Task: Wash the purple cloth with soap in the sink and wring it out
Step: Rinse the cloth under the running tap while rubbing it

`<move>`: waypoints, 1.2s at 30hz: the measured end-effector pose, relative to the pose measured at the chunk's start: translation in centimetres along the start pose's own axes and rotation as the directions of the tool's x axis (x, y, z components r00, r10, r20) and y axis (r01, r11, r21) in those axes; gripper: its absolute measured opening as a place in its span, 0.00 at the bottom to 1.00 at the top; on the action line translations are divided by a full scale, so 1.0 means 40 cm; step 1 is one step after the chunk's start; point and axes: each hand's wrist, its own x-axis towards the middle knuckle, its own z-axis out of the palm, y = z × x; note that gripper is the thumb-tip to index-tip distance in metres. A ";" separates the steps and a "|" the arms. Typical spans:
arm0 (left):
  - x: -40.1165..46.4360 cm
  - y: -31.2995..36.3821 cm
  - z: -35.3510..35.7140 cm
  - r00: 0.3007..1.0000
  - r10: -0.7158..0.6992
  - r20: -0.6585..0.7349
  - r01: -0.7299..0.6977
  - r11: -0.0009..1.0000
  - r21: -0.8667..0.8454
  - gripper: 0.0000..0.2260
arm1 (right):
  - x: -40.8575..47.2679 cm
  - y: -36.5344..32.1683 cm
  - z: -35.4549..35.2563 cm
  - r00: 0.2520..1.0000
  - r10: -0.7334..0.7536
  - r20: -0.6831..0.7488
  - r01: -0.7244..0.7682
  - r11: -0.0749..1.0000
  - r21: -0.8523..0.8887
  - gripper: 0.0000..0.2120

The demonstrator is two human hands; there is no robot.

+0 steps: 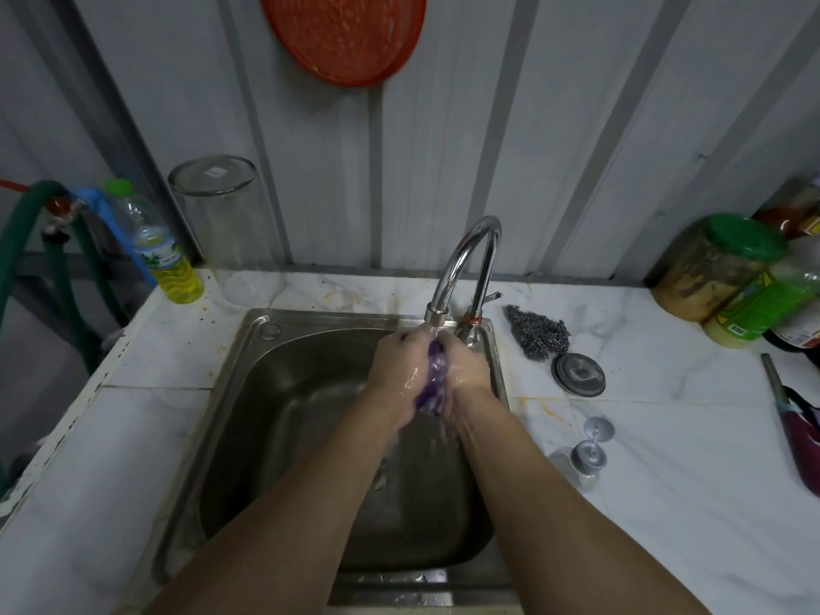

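The one purple cloth (432, 378), bunched into a wet wad, sits squeezed between the left hand (399, 370) and the right hand (468, 375), both curled round it and pressed together just under the spout of the single curved chrome tap (466, 264), over the one stainless steel sink basin (284, 419). On the white marble-pattern counter (665, 459) I count one grey steel-wool scourer (539, 330), one round grey metal lid (578, 374) and two upturned clear stemmed glasses (592, 441) to the right. To the left stand one plastic bottle of yellow liquid with a green cap (164, 255) and one tall upturned clear glass jar (230, 224), and one red round plastic strainer (344, 35) hangs on the wall.
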 end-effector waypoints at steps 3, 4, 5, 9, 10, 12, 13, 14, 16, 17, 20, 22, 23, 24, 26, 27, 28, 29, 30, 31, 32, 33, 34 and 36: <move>-0.003 -0.014 0.001 0.998 -0.010 -0.061 0.009 1.000 -0.018 0.10 | 0.003 0.013 -0.007 0.992 0.109 0.057 -0.114 0.989 0.093 0.13; -0.003 -0.014 0.001 0.997 -0.028 -0.079 0.024 0.998 -0.053 0.10 | 0.001 0.021 -0.010 0.996 0.071 0.051 -0.076 0.990 0.119 0.15; -0.001 -0.011 -0.001 0.995 -0.049 -0.086 0.041 0.995 -0.094 0.10 | -0.007 0.031 -0.014 0.999 0.008 0.040 -0.014 0.989 0.150 0.18; 0.014 0.008 -0.014 0.996 -0.064 -0.069 0.055 0.991 -0.124 0.11 | -0.082 0.070 -0.017 0.947 -0.302 0.113 0.272 0.936 0.224 0.20; 0.019 0.011 -0.016 0.994 -0.070 -0.086 0.062 0.994 -0.094 0.10 | -0.102 0.076 -0.021 0.916 -0.373 0.150 0.341 0.918 0.202 0.21; 0.024 0.012 -0.015 0.988 -0.113 -0.104 0.107 0.993 -0.059 0.09 | -0.119 0.088 -0.029 0.842 -0.493 0.220 0.474 0.870 0.134 0.22; 0.020 0.011 -0.012 0.988 -0.134 -0.070 0.130 0.990 -0.061 0.08 | -0.117 0.090 -0.030 0.811 -0.535 0.236 0.526 0.844 0.107 0.21; 0.014 0.007 -0.009 0.990 -0.139 -0.037 0.137 0.989 -0.051 0.08 | -0.112 0.089 -0.029 0.791 -0.567 0.228 0.562 0.822 0.095 0.18; 0.009 -0.006 -0.005 0.996 -0.073 -0.042 0.072 0.997 -0.017 0.10 | -0.096 0.085 -0.019 0.777 -0.615 0.136 0.606 0.788 0.108 0.11; 0.007 -0.012 -0.001 0.997 -0.035 -0.066 0.035 0.999 -0.005 0.10 | -0.090 0.078 -0.012 0.786 -0.616 0.053 0.610 0.786 0.099 0.09; 0.004 -0.019 0.007 0.990 0.051 -0.128 -0.054 0.998 -0.020 0.09 | -0.069 0.060 0.003 0.827 -0.553 -0.098 0.561 0.822 0.100 0.04; 0.008 -0.017 0.013 0.984 0.089 -0.152 -0.097 0.994 -0.042 0.12 | -0.056 0.050 0.013 0.872 -0.474 -0.123 0.488 0.859 0.156 0.07; 0.013 -0.019 0.013 0.979 0.114 -0.168 -0.123 0.992 -0.041 0.11 | -0.052 0.044 0.020 0.895 -0.421 -0.149 0.444 0.875 0.194 0.07; 0.015 -0.020 0.014 0.972 0.144 -0.185 -0.151 0.988 -0.029 0.10 | -0.050 0.038 0.026 0.916 -0.360 -0.176 0.394 0.888 0.236 0.08; 0.013 -0.021 0.012 0.956 0.210 -0.205 -0.213 0.977 0.009 0.10 | -0.046 0.029 0.034 0.964 -0.193 -0.182 0.244 0.914 0.324 0.08; 0.012 -0.020 0.009 0.951 0.238 -0.200 -0.236 0.971 0.033 0.11 | -0.045 0.027 0.035 0.983 -0.097 -0.155 0.148 0.920 0.364 0.09; 0.009 -0.019 0.006 0.949 0.250 -0.191 -0.246 0.968 0.047 0.12 | -0.045 0.024 0.033 0.994 -0.006 -0.106 0.048 0.916 0.399 0.12; 0.010 -0.019 0.003 0.946 0.254 -0.199 -0.248 0.967 0.056 0.11 | -0.045 0.020 0.030 0.997 0.066 -0.045 -0.041 0.904 0.427 0.15; 0.009 -0.020 0.001 0.954 0.227 -0.194 -0.230 0.973 0.007 0.09 | -0.045 0.015 0.025 0.994 0.111 0.012 -0.104 0.884 0.456 0.19; 0.002 -0.020 0.000 0.967 0.191 -0.169 -0.207 0.975 -0.085 0.07 | -0.043 0.008 0.021 0.989 0.137 0.057 -0.147 0.855 0.498 0.22; -0.003 -0.023 -0.003 0.977 0.168 -0.133 -0.191 0.964 -0.184 0.06 | -0.042 0.000 0.020 0.985 0.151 0.087 -0.174 0.823 0.541 0.24; -0.008 -0.031 -0.004 0.981 0.170 -0.097 -0.189 0.951 -0.244 0.06 | -0.045 -0.006 0.022 0.984 0.147 0.102 -0.179 0.799 0.574 0.24; -0.011 -0.039 -0.002 0.980 0.187 -0.065 -0.197 0.949 -0.247 0.05 | -0.050 -0.010 0.025 0.989 0.117 0.090 -0.147 0.797 0.586 0.21; -0.017 -0.048 0.003 0.977 0.211 -0.025 -0.211 0.953 -0.216 0.04 | -0.050 -0.004 0.027 1.000 0.017 -0.013 -0.007 0.834 0.552 0.10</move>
